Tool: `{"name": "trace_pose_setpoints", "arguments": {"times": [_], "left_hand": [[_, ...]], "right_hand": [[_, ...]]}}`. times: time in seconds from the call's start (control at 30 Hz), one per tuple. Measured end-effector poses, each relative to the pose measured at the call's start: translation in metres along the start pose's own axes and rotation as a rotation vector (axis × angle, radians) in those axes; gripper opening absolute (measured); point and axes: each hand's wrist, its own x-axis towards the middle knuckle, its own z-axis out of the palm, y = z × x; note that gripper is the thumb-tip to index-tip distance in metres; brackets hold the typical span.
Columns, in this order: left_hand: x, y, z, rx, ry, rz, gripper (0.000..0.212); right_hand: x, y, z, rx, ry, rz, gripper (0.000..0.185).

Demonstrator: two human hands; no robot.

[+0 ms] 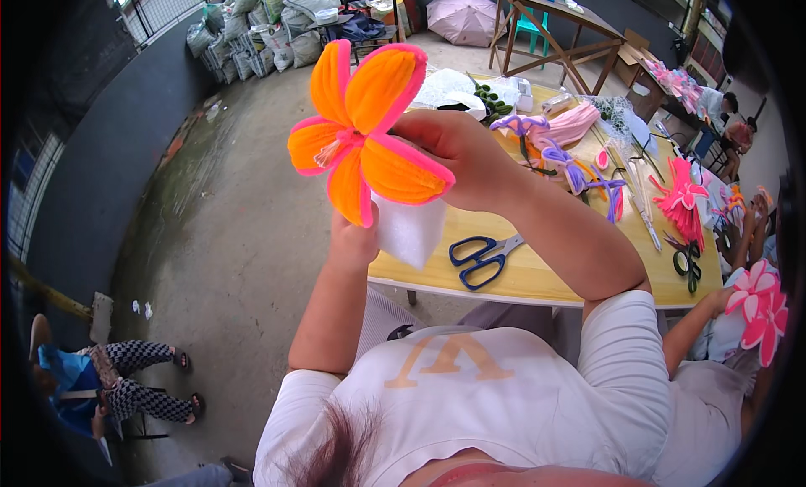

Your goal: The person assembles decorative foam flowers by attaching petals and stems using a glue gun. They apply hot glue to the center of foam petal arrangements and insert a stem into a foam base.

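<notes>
A large flower of orange pipe-cleaner petals with pink edges [403, 169] is raised in front of me above the table's left end. My right hand [463, 156] grips it from behind its right-hand petals, fingertips partly hidden. Below the flower my left hand [356, 238] is closed at the edge of a white, soft foam-like sheet [412, 232]. The petals cover part of that hand and any stem. Pale thin stamens [327, 153] stick out at the flower's centre. Scissors with dark blue handles [482, 260] lie on the table just under my right forearm.
The wooden table [541, 279] carries purple pipe-cleaner pieces [570, 166], a pink bundle [573, 123], red-pink strands [683, 200] and black-handled scissors [687, 266]. At right, a neighbour's hand [718, 301] is beside pink flowers [759, 304]. Another person [119, 380] sits at lower left. Stacked sacks [264, 33] line the wall.
</notes>
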Motion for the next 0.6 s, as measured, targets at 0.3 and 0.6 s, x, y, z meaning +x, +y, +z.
{"name": "trace_pose_setpoints", "arguments": {"times": [0.3, 0.6], "left_hand": [[-0.007, 0.010, 0.008, 0.160, -0.004, -0.061, 0.071], [-0.008, 0.014, 0.018, 0.325, 0.023, -0.117, 0.061]], "right_hand": [[0.000, -0.006, -0.008, -0.189, 0.027, -0.001, 0.031], [0.004, -0.007, -0.012, -0.250, 0.011, 0.017, 0.039]]}}
